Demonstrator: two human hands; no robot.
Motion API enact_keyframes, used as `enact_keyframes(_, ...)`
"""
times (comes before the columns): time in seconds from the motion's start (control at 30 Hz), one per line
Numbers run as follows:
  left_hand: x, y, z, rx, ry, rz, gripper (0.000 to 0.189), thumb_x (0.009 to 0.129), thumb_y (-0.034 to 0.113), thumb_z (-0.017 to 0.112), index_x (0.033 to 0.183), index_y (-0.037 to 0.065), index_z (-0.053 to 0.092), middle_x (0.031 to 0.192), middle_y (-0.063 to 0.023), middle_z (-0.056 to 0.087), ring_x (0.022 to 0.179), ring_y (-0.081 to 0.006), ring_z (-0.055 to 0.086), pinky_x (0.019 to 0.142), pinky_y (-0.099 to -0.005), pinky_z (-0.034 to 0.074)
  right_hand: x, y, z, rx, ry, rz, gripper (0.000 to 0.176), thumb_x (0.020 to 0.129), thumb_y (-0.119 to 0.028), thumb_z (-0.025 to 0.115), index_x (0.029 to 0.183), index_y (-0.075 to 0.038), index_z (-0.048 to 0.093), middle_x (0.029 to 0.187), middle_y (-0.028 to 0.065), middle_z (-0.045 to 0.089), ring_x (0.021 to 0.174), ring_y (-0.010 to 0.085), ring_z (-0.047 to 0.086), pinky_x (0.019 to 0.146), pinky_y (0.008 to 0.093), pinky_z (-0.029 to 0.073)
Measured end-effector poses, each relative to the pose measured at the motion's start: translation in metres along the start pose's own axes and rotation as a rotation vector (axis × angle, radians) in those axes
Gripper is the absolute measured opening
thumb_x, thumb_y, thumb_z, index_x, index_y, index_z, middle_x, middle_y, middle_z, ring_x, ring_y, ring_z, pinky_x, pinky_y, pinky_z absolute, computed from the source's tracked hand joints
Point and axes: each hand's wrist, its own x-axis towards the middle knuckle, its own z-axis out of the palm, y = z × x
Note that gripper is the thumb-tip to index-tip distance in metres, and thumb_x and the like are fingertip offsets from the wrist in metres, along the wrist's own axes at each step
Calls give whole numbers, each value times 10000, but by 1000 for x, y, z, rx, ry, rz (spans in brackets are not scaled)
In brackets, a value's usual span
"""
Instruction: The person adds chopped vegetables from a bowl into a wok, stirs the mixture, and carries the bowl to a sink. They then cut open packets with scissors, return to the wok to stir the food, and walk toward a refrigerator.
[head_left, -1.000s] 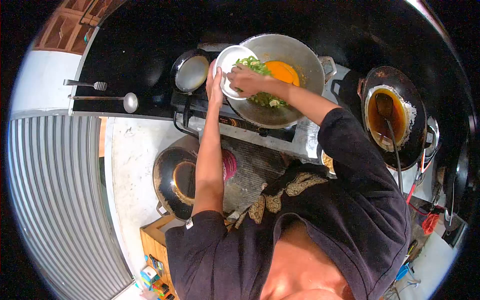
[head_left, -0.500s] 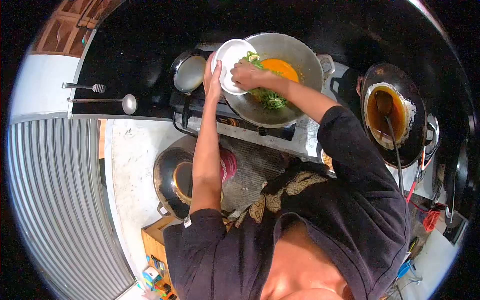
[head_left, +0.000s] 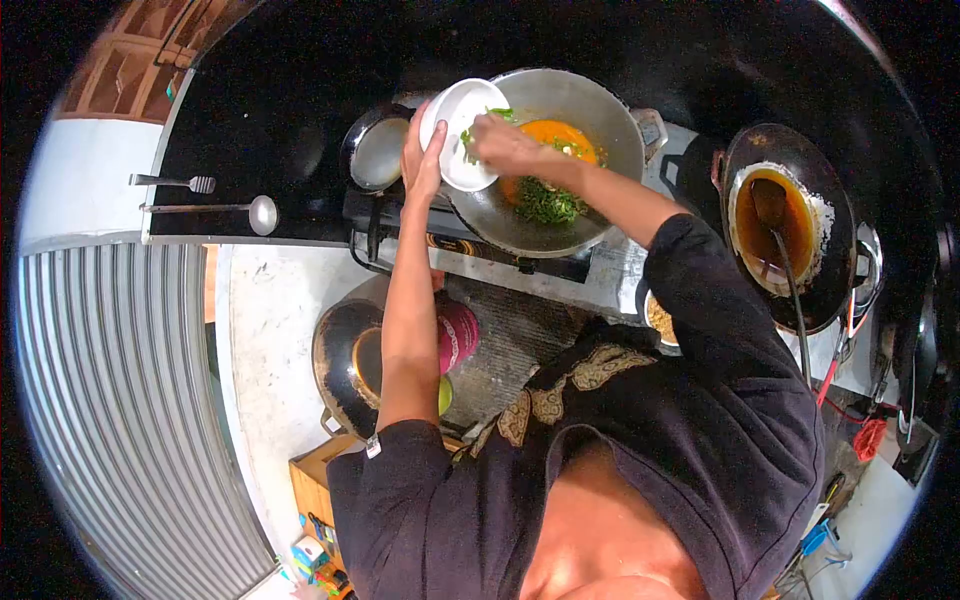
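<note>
My left hand grips a white bowl by its left side and holds it tilted at the left rim of a large grey wok. My right hand is at the bowl's mouth, its fingers curled at some green leaves; what exactly they hold is hidden. Inside the wok lie orange beaten liquid and a heap of chopped greens, with bits scattered on the orange.
Left of the bowl is a small pan. A dark wok of brown oil with a ladle stands at the right. Another wok sits lower left. A fork and ladle lie at the far left.
More greens have dropped from the bowl into the wok, and bits now dot the orange liquid. Fewer leaves show at the bowl's edge. My right hand has shifted slightly.
</note>
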Motion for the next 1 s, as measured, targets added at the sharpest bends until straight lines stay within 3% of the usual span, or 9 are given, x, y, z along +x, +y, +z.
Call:
enact_keyframes(0.07,-4,2,-2,9,1,-2,548,835,387,547,1271,66,463,1229,-180,517,1144,-288,489,964,-358,354,2,3,-24,-1,12,97,175,739,-169,583,842,-42,642,784,143,597,882,318,557,761,399,451)
enact_keyframes(0.17,-4,10,2,19,-12,18,556,831,402,545,1274,77,464,1233,-182,514,1145,-306,486,967,-374,351,9,8,-22,98,368,133,203,756,-207,589,896,-69,637,857,133,601,932,326,545,795,418,454)
enact_keyframes(0.33,2,8,7,96,-1,43,569,824,429,545,1282,103,462,1216,-201,514,1118,-336,493,953,-402,359,6,-15,-8,203,-153,241,180,734,-194,610,787,-22,608,802,179,585,846,340,544,750,439,431)
enact_keyframes(0.43,-3,13,0,170,5,9,571,820,446,545,1283,121,464,1170,-218,527,1081,-340,509,932,-409,370,-17,-6,3,92,-60,54,195,689,-150,615,835,-20,620,763,153,585,823,323,562,717,440,470)
enact_keyframes(0.47,-4,11,-2,169,16,13,571,819,449,545,1282,125,465,1154,-222,530,1069,-343,513,926,-412,373,-25,2,-2,66,54,-54,192,663,-101,599,833,-11,607,796,160,577,806,309,552,709,431,466)
enact_keyframes(0.7,-6,15,-2,246,-1,81,579,809,465,556,1276,134,473,1102,-237,538,1020,-360,524,897,-419,389,-9,4,-21,64,168,232,151,763,-131,563,864,-21,585,853,160,582,908,322,561,758,425,478)
enact_keyframes(0.8,-5,18,-3,238,6,101,591,800,468,565,1273,126,475,1099,-236,540,1021,-359,524,895,-417,390,-22,-5,-19,166,-199,188,156,769,-127,565,858,-5,526,810,167,546,827,355,549,704,449,468)
enact_keyframes(0.9,-7,23,-6,224,7,89,601,793,467,574,1273,117,475,1100,-234,542,1019,-358,526,892,-416,393,-19,-11,-23,233,38,318,187,774,-136,567,893,4,532,832,185,555,830,375,559,715,457,467)
enact_keyframes(1.0,-8,27,-2,229,-15,124,608,788,465,580,1273,114,474,1094,-236,545,1009,-358,531,886,-417,397,-1,-15,-15,350,213,266,181,789,-138,557,859,27,531,866,203,565,844,387,557,714,445,465)
